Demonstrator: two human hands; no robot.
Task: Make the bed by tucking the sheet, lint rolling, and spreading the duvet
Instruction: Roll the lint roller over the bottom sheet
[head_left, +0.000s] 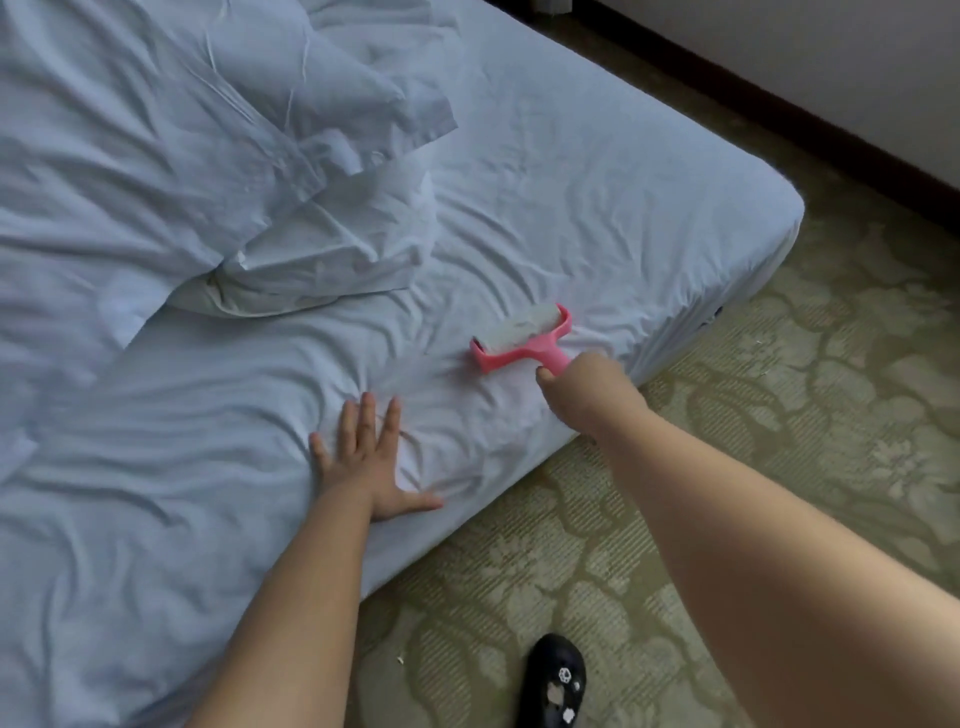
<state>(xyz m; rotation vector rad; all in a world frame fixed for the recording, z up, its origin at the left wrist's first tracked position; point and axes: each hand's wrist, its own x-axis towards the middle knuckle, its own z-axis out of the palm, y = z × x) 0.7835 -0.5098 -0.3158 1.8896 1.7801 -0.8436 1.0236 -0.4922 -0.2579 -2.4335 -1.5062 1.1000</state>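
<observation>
A wrinkled white sheet (571, 197) covers the mattress, whose corner lies at the right. My right hand (587, 389) grips the handle of a pink lint roller (522, 338), and its pale roll lies on the sheet near the bed's edge. My left hand (371, 462) presses flat on the sheet with fingers spread, a little to the left of the roller. A rumpled white duvet (130, 171) is bunched up over the upper left of the bed.
Patterned green carpet (779, 426) runs along the right side of the bed. My black shoe (553, 680) stands on it at the bottom. A dark skirting board and pale wall (857, 67) cross the upper right.
</observation>
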